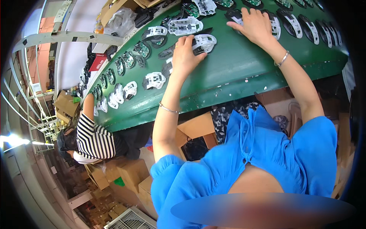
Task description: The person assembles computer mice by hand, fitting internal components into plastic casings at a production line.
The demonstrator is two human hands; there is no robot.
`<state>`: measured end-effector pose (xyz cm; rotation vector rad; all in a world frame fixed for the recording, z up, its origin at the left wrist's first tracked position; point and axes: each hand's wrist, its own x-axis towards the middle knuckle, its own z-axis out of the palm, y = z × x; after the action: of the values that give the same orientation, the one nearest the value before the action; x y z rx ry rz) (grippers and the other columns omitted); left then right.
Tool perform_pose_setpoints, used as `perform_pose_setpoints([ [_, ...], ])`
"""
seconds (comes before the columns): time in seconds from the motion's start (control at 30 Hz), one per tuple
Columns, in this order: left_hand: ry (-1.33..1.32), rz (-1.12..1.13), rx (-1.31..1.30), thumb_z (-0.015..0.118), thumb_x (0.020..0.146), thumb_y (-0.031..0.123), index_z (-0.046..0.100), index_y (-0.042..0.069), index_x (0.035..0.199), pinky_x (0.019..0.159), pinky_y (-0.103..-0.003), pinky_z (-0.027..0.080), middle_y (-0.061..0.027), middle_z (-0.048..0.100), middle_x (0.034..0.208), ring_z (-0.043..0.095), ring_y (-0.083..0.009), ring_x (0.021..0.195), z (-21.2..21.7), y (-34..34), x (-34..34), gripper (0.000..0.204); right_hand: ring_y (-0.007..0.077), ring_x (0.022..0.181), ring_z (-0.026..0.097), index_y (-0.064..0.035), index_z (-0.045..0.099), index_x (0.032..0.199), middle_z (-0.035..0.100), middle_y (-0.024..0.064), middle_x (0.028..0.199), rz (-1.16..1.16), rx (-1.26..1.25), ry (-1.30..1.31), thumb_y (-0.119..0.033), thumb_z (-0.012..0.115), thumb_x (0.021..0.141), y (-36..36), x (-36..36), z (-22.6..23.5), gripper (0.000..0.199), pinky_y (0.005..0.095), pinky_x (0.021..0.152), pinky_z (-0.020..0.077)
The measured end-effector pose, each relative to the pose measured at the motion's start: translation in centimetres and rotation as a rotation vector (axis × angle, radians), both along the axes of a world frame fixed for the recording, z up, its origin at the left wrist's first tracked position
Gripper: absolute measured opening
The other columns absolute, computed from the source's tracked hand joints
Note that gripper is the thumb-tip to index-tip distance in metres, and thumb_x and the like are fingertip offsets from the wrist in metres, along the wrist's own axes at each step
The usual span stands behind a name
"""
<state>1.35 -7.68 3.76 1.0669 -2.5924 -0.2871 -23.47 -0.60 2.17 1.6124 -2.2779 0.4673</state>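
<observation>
On the green felt-topped desk (236, 72), left hand (185, 57) fingers clamp a white plastic mouse shell (204, 42); right hand (255, 24), fingers spread, presses a black mouse shell w/ white insert (275, 26) just beside.

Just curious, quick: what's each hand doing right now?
Left hand: fingers curled onto a white mouse shell.
Right hand: open, flat on a black mouse shell.

Factory assembly line: long green conveyor bench (236, 72) carried rows of computer-mouse shells (154, 80) and circuit boards (142, 49); cardboard cartons (131, 171) stood underneath.
</observation>
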Motion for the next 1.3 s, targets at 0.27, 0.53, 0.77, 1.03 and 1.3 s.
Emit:
perform_pose_setpoints([
  [0.27, -0.121, -0.192, 0.141, 0.077, 0.059, 0.010, 0.055, 0.004, 0.115, 0.085, -0.042, 0.046, -0.0164, 0.050, 0.103, 0.050, -0.0352, 0.101, 0.6, 1.6, 1.0, 0.061, 0.0272, 0.095, 0.056, -0.0079, 0.061, 0.093, 0.059, 0.0068, 0.093, 0.648, -0.089, -0.412, -0.019, 0.067, 0.076, -4.9, 4.6, 0.1, 0.021, 0.0382, 0.078, 0.0479],
  [0.53, 0.369, 0.000, 0.600, 0.074, 0.072, 0.010, 0.046, -0.002, 0.113, 0.086, -0.034, 0.047, -0.0146, 0.058, 0.111, 0.059, -0.0217, 0.098, 0.5, 4.6, 3.7, 0.052, 0.0141, 0.075, 0.054, -0.0005, 0.059, 0.089, 0.058, 0.0051, 0.076, 0.771, 0.085, -0.932, -0.015, 0.064, 0.080, -6.5, 3.7, -2.0, 0.018, 0.0292, 0.067, 0.0440],
  [0.77, 1.146, 0.191, 1.333, 0.052, 0.091, 0.023, 0.051, 0.001, 0.107, 0.060, -0.034, 0.053, -0.0112, 0.062, 0.087, 0.061, -0.0188, 0.075, -0.4, 4.6, 3.3, 0.028, 0.0041, 0.070, 0.048, -0.0077, 0.059, 0.101, 0.054, -0.0059, 0.083, 0.722, 0.122, -1.704, -0.021, 0.057, 0.091, -2.3, 2.2, 2.2, 0.017, 0.0182, 0.061, 0.0371],
  [1.03, 1.151, 0.082, 1.526, 0.049, 0.091, 0.048, 0.051, 0.005, 0.112, 0.056, -0.031, 0.048, -0.0094, 0.061, 0.089, 0.057, -0.0143, 0.071, 1.9, 5.6, 0.4, 0.048, 0.0038, 0.067, 0.053, 0.0000, 0.065, 0.092, 0.061, -0.0012, 0.074, 1.121, 0.512, -0.946, -0.019, 0.067, 0.081, -1.2, 3.3, 10.0, 0.022, 0.0193, 0.056, 0.0421],
  [1.3, 1.211, 0.133, 1.253, 0.063, 0.079, 0.019, 0.042, 0.007, 0.117, 0.056, -0.028, 0.048, -0.0078, 0.056, 0.090, 0.053, -0.0123, 0.074, 2.2, 7.0, -0.6, 0.045, 0.0084, 0.056, 0.052, -0.0015, 0.064, 0.087, 0.056, 0.0017, 0.064, 0.614, -0.156, -0.642, -0.029, 0.075, 0.075, 0.8, 5.6, 9.5, 0.032, 0.0227, 0.050, 0.0411],
])
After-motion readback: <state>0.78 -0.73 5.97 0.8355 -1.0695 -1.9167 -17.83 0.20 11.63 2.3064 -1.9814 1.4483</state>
